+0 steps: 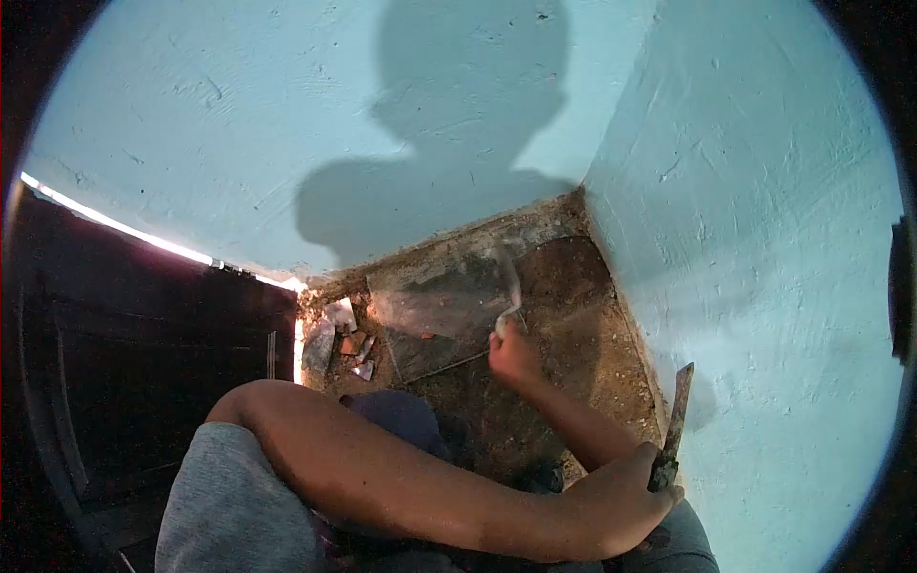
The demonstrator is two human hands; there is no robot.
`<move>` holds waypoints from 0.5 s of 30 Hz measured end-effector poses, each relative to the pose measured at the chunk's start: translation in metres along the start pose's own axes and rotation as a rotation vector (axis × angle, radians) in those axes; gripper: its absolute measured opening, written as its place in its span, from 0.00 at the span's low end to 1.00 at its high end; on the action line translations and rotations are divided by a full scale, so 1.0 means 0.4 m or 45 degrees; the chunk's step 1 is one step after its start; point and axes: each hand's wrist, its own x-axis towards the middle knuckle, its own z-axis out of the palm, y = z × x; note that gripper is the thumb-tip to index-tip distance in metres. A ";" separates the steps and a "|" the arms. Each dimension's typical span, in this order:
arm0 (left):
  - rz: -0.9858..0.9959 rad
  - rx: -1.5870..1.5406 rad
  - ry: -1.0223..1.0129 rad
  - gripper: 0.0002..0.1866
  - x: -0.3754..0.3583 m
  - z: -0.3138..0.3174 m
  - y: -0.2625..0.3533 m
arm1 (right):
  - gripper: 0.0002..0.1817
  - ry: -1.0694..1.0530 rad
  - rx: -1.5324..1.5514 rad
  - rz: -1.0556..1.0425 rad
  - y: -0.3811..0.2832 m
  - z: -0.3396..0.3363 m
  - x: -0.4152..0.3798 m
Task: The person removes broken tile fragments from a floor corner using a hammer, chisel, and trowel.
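My right hand point(514, 353) reaches forward, closed around a trowel point(516, 304) with a pale, bent neck. The trowel's far end is smeared by motion over the dirty floor tiles point(435, 301). My left forearm crosses in front of my body. At its end, my left hand point(635, 497) is closed around the dark grip of a narrow tool with a rusty, dirt-caked blade point(679, 415). This blade points up beside the right wall. Part of the right forearm is hidden behind my left hand.
Blue plastered walls point(220, 134) meet in a corner ahead, and my shadow falls on the back one. Broken tile pieces point(351, 342) lie at the left by a dark door point(162, 353). Loose brown soil point(602, 363) runs along the right wall.
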 end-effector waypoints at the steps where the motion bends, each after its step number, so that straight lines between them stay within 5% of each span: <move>1: 0.030 0.019 0.008 0.37 0.018 0.002 -0.017 | 0.26 -0.123 -0.002 -0.003 -0.013 0.010 -0.023; 3: 0.055 0.065 0.044 0.37 0.037 0.015 -0.039 | 0.27 -0.516 -0.087 -0.384 0.073 0.142 -0.012; 6: 0.044 0.080 0.051 0.38 0.031 0.011 -0.035 | 0.25 -0.674 -0.050 -0.608 -0.054 0.110 -0.124; 8: 0.034 0.001 -0.055 0.39 0.002 -0.006 -0.009 | 0.26 -0.431 0.134 -0.397 -0.042 0.115 -0.109; 11: -0.008 -0.007 0.200 0.32 -0.050 0.014 0.024 | 0.23 -0.124 0.649 -0.263 0.005 0.103 0.007; 15: 0.093 -0.013 0.240 0.28 -0.032 0.037 -0.002 | 0.17 -0.322 1.171 0.062 0.020 0.048 0.120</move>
